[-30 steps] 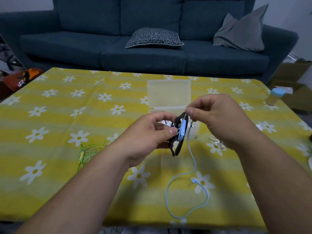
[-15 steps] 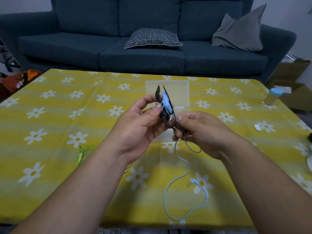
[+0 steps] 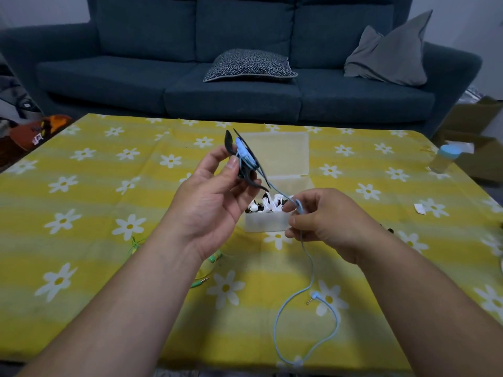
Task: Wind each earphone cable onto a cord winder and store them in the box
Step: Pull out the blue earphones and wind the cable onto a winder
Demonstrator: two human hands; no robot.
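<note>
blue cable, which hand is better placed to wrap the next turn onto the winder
Right: the right hand pinches the blue cable just below the black cord winder, which the left hand holds.

Box (image 3: 268,221) on table (image 3: 89,202), before sofa (image 3: 234,85)

Left hand (image 3: 215,191) grips black winder (image 3: 245,161); right hand (image 3: 324,221) pinches blue cable (image 3: 306,248).

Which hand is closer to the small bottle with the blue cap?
Right. The right hand, pinching the blue cable, is to the left of the bottle; the left hand, holding the cord winder, is farther left.
</note>
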